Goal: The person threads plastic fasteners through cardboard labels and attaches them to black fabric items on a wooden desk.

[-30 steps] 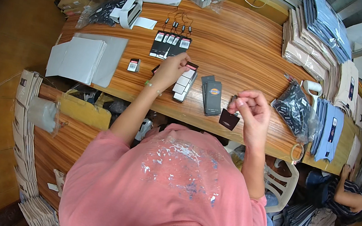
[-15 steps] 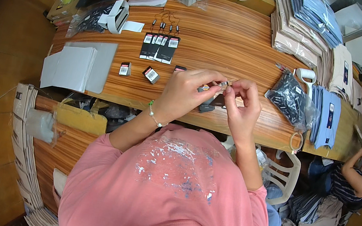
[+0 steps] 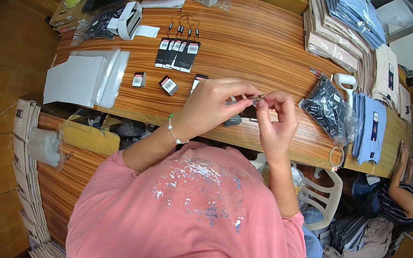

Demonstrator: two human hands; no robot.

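Head view: the work in hand looks partly done, judging by the row of black tags on the far left part of the desk, fanned out, overlapping, with dark cords looped beyond them. Left to handle, it seems, are the grey tags lying partly hidden near the hands and two small label stacks to the left, with no cords showing on them. The tag being handled appears unfinished.

That dark tag is between the hands, above the near part of the desk; it looks flat, plain and almost black, mostly covered by fingers. The left hand and right hand each have a grip pinched together, fingertips nearly meeting, on a thin cord. Whether the cord passes through the tag is too small to tell.
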